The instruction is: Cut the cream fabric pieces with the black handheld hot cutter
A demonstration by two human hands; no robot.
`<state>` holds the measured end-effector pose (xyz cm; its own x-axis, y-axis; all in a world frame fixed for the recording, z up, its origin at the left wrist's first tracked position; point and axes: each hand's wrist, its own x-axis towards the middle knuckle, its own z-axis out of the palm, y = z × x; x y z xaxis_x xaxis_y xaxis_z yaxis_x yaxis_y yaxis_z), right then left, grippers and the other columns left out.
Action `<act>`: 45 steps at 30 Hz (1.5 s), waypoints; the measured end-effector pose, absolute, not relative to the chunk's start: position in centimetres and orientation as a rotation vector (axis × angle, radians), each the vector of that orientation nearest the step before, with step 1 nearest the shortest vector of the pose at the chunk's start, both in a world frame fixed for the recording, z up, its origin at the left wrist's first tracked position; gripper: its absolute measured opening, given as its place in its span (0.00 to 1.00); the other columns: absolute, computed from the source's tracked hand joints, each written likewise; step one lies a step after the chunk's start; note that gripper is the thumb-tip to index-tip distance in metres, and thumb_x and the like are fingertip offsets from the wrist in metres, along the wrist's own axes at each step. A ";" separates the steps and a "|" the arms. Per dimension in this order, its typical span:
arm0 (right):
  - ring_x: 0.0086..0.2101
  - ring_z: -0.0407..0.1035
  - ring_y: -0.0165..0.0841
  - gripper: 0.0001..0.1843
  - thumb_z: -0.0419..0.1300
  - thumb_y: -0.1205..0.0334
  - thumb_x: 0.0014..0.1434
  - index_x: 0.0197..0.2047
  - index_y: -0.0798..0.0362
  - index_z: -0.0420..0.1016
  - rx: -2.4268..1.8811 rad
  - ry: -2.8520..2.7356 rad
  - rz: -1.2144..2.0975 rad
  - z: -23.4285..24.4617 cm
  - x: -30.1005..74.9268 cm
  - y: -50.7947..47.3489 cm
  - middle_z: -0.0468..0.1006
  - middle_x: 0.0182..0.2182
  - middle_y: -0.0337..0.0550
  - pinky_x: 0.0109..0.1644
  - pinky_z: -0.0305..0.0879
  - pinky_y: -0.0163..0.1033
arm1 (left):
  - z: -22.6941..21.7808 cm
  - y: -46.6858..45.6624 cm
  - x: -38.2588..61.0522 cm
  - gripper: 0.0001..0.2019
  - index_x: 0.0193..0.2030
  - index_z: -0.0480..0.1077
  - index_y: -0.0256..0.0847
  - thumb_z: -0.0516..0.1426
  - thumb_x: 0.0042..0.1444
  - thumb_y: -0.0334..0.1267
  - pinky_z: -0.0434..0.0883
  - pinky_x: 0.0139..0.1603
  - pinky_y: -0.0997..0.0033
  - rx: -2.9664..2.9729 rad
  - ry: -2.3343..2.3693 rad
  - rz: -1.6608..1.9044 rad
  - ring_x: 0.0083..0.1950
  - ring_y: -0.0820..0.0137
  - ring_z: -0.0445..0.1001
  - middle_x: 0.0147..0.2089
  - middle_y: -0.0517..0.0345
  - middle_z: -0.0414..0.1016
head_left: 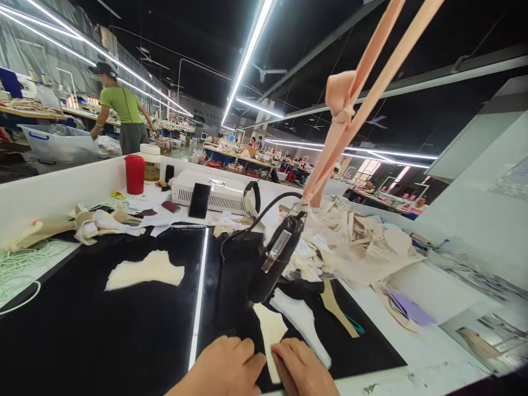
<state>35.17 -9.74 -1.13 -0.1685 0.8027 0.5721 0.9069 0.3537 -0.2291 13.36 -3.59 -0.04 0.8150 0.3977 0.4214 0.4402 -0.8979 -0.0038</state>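
Note:
A cream cut fabric piece (270, 325) lies on the black table surface between my hands. My right hand (304, 367) has its fingers pressed together on the piece's right edge, near the lower end. Curled fingers of my left hand (226, 364) meet its left edge; the thumb tips are hard to make out. Just above the piece's far end hangs a black hand-held electric tool (275, 258), tilted, on a knotted peach elastic band (336, 129). Beside my right hand lies a white fabric piece (300, 318), then a tan one (337, 308) with a teal loop.
Cream pieces (146, 269) lie stacked at left. Behind are a white metal box (214, 190), a phone (199, 200), a red cup (135, 174) and a jar. Fabric scraps (363, 231) heap at right; green cord (25, 267) lies far left. A person (124, 107) stands beyond.

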 end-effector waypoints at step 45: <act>0.37 0.75 0.37 0.20 0.62 0.39 0.65 0.40 0.48 0.76 -1.134 -0.898 0.467 8.2 31.8 -8.4 0.79 0.33 0.41 0.46 0.73 0.40 | 2.6 -3.2 12.1 0.15 0.60 0.75 0.44 0.61 0.68 0.40 0.73 0.42 0.67 -3.265 -0.881 -0.663 0.41 0.60 0.80 0.44 0.54 0.81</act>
